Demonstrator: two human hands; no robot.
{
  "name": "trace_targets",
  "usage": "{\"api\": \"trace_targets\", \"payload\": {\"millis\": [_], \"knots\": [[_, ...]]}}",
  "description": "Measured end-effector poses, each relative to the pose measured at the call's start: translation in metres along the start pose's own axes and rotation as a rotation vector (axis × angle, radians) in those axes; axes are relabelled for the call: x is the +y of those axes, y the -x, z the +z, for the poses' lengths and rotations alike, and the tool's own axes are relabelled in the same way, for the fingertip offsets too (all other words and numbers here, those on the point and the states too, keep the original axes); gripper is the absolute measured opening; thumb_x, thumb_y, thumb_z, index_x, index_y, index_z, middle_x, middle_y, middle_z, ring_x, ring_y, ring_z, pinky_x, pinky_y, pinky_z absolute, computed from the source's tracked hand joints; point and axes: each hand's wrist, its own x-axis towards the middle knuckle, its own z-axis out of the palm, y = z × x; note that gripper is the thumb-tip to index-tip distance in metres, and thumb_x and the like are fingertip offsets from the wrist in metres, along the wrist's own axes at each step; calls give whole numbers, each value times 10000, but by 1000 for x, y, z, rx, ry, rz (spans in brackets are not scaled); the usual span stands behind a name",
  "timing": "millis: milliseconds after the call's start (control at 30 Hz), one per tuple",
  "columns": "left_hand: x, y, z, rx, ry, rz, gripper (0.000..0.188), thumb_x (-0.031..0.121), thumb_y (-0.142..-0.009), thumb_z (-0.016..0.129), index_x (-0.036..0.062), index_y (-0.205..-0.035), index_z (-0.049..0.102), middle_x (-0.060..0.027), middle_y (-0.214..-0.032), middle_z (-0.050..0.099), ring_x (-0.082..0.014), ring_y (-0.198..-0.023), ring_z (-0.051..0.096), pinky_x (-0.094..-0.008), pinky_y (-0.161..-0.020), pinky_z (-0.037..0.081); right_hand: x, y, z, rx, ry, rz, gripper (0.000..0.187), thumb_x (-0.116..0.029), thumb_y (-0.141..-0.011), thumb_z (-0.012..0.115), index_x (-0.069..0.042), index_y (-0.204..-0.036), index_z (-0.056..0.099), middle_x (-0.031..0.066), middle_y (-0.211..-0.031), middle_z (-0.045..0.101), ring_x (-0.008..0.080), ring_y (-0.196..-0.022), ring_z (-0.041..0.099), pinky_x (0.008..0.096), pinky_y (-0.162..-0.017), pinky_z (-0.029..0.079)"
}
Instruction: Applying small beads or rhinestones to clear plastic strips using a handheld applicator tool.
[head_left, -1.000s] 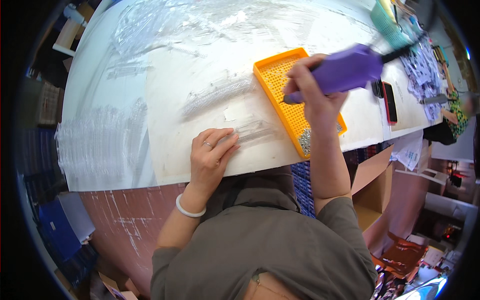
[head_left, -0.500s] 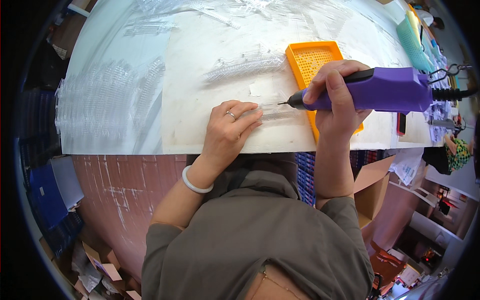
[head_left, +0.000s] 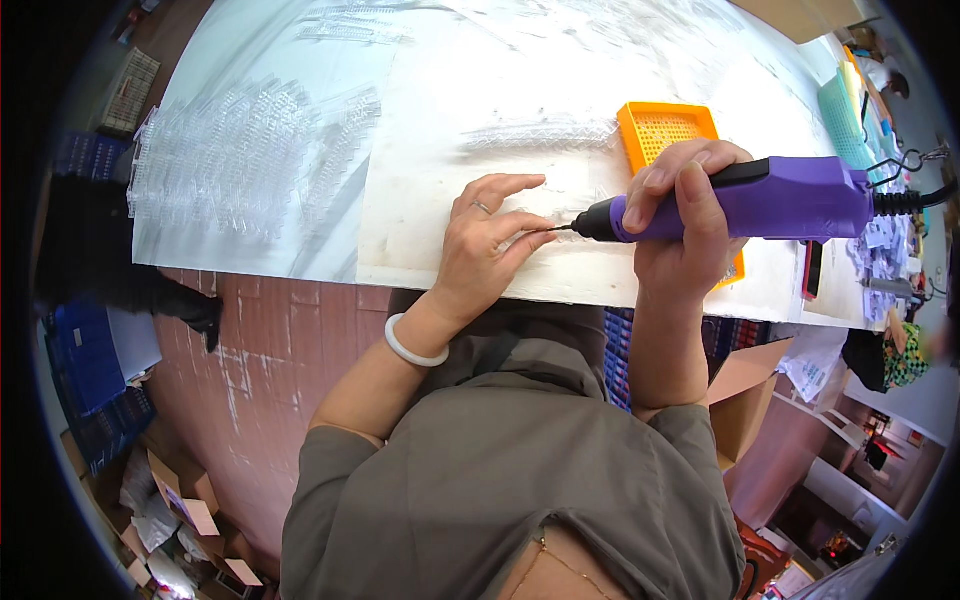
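Purple plastic makes up most of the elec. screwdriver (head_left: 800,200), w/ a black strip along its top, a dark tapered nose and a thin dark bit (head_left: 566,229); a ribbed black cable (head_left: 903,203) leaves the rear, next to a bent wire hook (head_left: 893,172). It's held approx. level over the white tabletop (head_left: 425,235), near the front edge, partly in front of the orange tray (head_left: 668,106), bit pointing L. R hand (head_left: 685,220) is wrapped firmly round the front of the body. L hand (head_left: 478,248) has thumb + one finger nearly together at the bit tip, another finger stretched out above; can't tell if anything small is pinched btwn them. Clear plastic pcs nearby: a row (head_left: 545,134) beyond the hands, a big pile (head_left: 230,165) off to L; whatever lies under the L fingers is lost in glare. Vs. 0.5 s ago: L fingers lay close together on a clear pc, w/ the bit tip a bit R of them; now they've spread and the tip meets thumb + finger. Tray & pile sit differently in view, and another person's dark leg (head_left: 180,300) now shows at far L.
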Motion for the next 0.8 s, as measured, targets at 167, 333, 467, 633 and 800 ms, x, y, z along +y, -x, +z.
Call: {"api": "trace_targets", "payload": {"millis": [167, 333, 467, 633, 800], "knots": [[1, 3, -1, 17, -4, -4, 121, 71, -715, 791, 53, -808, 716, -72, -1160, 645, -280, -1095, 563, -373, -906, 455, 1, 3, 7, -48, 22, -18, 129, 54, -858, 605, 4, -944, 523, 152, -756, 627, 169, -518, 606, 269, -472, 521], [5, 4, -2, 28, -45, 35, 119, 68, -709, 788, 60, -789, 701, -64, -1128, 648, -275, -1077, 575, -380, -905, 448, -1, 5, 13, -155, 273, -62, 137, -22, -870, 559, -28, -982, 480, 132, -703, 563, 149, -451, 503, 245, -417, 448], [4, 4, 0, 35, -48, 79, 118, 76, -711, 788, 79, -798, 708, -48, -1107, 657, -262, -1058, 586, -380, -907, 441, -1, 7, 19, -126, 276, -27, 149, -21, -867, 562, -22, -987, 474, 126, -682, 556, 146, -439, 493, 246, -415, 450], [8, 8, 3, 22, -110, 85, 176, 78, -721, 778, 65, -883, 710, -37, -1067, 672, -250, -1035, 595, -377, -889, 448, 2, 5, 12, -92, 292, -96, 136, 14, -867, 572, -11, -981, 502, 133, -707, 583, 152, -465, 534, 245, -446, 476], [7, 11, 8, -21, -224, 192, 223, 75, -732, 767, 50, -944, 700, -31, -1036, 679, -235, -1004, 606, -374, -868, 456, 4, -2, 1, 21, 245, -111, 92, 74, -868, 618, -3, -890, 572, 110, -754, 641, 140, -560, 636, 256, -508, 537]]}}
